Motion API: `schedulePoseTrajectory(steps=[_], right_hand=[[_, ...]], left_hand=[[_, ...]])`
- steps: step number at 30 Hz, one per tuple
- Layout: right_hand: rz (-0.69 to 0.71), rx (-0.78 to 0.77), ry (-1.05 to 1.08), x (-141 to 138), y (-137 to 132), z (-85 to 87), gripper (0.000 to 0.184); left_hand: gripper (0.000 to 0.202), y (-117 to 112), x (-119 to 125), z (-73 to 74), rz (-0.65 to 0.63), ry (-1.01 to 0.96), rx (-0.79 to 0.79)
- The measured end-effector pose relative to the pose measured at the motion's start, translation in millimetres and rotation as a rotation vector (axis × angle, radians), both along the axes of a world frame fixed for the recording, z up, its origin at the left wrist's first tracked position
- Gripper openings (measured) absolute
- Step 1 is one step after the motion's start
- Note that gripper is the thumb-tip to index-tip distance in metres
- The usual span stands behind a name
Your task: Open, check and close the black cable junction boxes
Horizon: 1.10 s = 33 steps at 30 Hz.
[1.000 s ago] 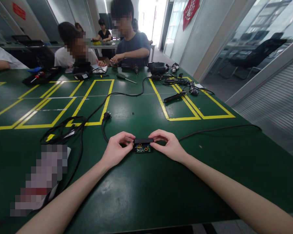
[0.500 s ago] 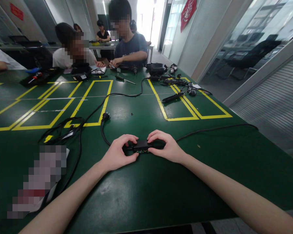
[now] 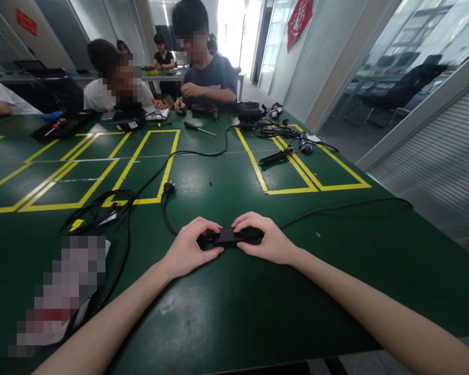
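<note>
A small black power adapter [image 3: 226,237] lies on the green table [image 3: 234,307], with cords running from both ends. My left hand [image 3: 189,245] grips its left end between thumb and fingers. At the right end, my right hand [image 3: 263,239] pinches it the same way, fingertips on the far top edge and thumb at the near edge. No circuit board shows between the case halves. The left cord leads to a black plug [image 3: 169,188] beyond my left hand.
A coiled black cable [image 3: 96,211] and a blurred flat packet [image 3: 68,286] lie to the left. Farther off are a screwdriver [image 3: 200,128], a black hair-iron-like tool [image 3: 275,156] and tangled cords [image 3: 266,129]. Several people sit beyond; yellow tape marks the tabletop.
The adapter's top cover has come down over the green circuit board that was visible along its near side. Both hands stay on it. Across the table, a person's hands have moved apart.
</note>
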State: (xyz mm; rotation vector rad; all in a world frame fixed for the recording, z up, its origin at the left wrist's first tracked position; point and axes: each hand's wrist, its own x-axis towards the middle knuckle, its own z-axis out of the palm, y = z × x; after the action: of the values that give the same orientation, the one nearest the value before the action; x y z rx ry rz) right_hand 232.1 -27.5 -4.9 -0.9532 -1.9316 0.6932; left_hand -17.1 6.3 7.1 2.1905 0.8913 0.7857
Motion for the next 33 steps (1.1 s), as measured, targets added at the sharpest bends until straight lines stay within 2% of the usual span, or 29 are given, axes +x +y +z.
schedulePoseTrajectory(steps=[8,17,22,25,30,33], right_hand=[[-0.016,-0.001,-0.036,0,0,-1.0,0.021],[0.018,0.046,-0.126,-2,-1,-0.8,0.034],[0.095,0.072,-0.203,0,1,0.3,0.051],[0.092,0.108,-0.297,-1,-1,0.3,0.056],[0.072,0.168,-0.419,-6,-3,-4.1,0.047],[0.06,0.178,-0.456,-6,-2,-5.8,0.034]], left_hand=[[0.033,1,1,-3.0,0.014,0.03,0.006],[0.032,2,0,-5.5,-0.033,0.072,0.051],[0.025,3,0,-5.1,-0.05,0.109,0.092],[0.025,0,4,-0.8,-0.075,0.149,0.153],[0.033,-6,10,1.9,-0.079,0.265,0.218],[0.026,-4,9,-1.3,-0.105,0.341,0.259]])
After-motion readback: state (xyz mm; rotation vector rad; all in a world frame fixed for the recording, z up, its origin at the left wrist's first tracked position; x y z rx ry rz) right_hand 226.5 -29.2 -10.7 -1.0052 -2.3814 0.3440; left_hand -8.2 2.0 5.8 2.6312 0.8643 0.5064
